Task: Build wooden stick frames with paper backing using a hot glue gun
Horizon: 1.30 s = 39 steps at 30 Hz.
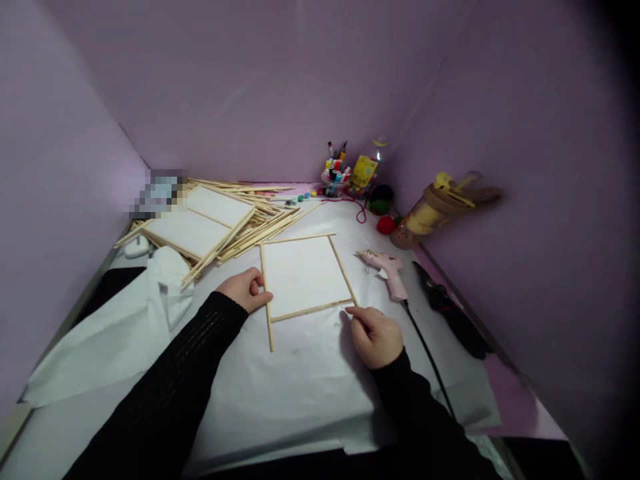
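Observation:
A white square panel (305, 277) lies flat on the white paper, with thin wooden sticks along its edges as a frame. The left stick (271, 337) runs on past the lower corner toward me. My left hand (246, 291) is closed at that side, its thumb over the stick and its other fingers curled. At the lower right corner, my right hand (379, 337) has its fingers bent in, the fingertips at the end of the bottom stick (313, 310). Right of the panel, a pink glue gun (387, 267) lies on its side, touched by neither hand.
Finished-looking framed panels (210, 217) rest on a pile of wooden sticks (270, 230) at back left. Crumpled white cloth or paper (120, 327) lies left. At the back are a cup of markers (337, 177) and red yarn (386, 225). A tumbler (425, 213) stands right, above a black object (453, 310).

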Available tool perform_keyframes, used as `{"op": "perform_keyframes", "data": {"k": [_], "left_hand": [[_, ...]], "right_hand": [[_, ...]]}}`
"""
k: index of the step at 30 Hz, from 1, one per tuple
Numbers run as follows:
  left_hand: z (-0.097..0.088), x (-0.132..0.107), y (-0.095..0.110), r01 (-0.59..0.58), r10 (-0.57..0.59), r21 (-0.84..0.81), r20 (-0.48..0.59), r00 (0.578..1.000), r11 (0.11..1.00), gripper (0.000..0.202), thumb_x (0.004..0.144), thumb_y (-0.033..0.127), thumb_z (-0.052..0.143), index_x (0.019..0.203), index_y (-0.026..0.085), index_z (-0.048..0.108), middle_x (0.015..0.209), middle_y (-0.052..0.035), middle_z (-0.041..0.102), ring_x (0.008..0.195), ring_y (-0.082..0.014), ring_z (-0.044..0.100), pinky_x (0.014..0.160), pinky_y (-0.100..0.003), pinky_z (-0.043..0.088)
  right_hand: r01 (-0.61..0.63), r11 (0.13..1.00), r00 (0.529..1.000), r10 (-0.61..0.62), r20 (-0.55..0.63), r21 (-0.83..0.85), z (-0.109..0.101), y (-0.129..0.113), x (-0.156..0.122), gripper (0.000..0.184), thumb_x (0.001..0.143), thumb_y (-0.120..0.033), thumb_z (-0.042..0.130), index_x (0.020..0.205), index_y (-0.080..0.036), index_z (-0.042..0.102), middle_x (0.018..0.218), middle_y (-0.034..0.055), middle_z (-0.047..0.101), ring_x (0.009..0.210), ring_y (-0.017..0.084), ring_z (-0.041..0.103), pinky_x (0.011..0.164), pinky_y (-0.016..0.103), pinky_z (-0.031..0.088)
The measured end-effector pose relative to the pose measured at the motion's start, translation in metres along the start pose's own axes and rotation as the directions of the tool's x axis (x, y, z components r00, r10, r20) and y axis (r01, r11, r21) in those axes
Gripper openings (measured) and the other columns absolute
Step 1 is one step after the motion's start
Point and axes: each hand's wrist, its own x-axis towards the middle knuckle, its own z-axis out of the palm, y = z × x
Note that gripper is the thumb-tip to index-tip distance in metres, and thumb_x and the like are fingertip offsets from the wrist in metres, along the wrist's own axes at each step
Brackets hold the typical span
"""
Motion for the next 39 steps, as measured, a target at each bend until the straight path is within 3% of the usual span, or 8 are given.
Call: {"op": "perform_keyframes", "data": {"k": [5, 14, 39], "left_hand": [[-0.0012, -0.0008, 0.0017, -0.006, 0.006, 0.001, -0.007, 1.0, 1.0, 0.03, 0.065, 0.047, 0.059, 0.078, 0.023, 0.047, 0.062, 0.0059, 0.053, 0.058, -0.014, 0.051, 0.055, -0.025, 0.035], [0.0007, 0.0, -0.001, -0.004, 0.004, -0.002, -0.003, 1.0, 1.0, 0.03, 0.066, 0.047, 0.059, 0.08, 0.023, 0.048, 0.063, 0.0057, 0.054, 0.058, -0.0136, 0.052, 0.055, -0.025, 0.033], [-0.0008, -0.0025, 0.0028, -0.008, 0.008, -0.024, -0.005, 1.0, 1.0, 0.03, 0.065, 0.047, 0.06, 0.078, 0.023, 0.048, 0.064, 0.0055, 0.054, 0.059, -0.0141, 0.052, 0.056, -0.026, 0.035]], "right_hand": [[-0.044, 0.986, 0.995, 0.058, 0.082, -0.162, 0.0008, -0.0056, -0.0007, 0.036, 0.084, -0.02, 0.042, 0.11, -0.02, 0.068, 0.082, 0.0046, 0.073, 0.07, 0.017, 0.066, 0.063, 0.025, 0.047], [-0.016, 0.963, 0.98, 0.07, 0.189, -0.27, -0.0007, -0.0083, 0.0023, 0.037, 0.084, -0.019, 0.043, 0.112, -0.022, 0.066, 0.09, 0.0047, 0.073, 0.073, 0.016, 0.067, 0.064, 0.023, 0.048], [-0.03, 0.964, 0.985, 0.074, 0.157, -0.264, 0.0007, -0.0063, 0.0011, 0.034, 0.082, -0.02, 0.047, 0.108, -0.023, 0.068, 0.088, 0.004, 0.074, 0.072, 0.017, 0.068, 0.06, 0.024, 0.049]]}}
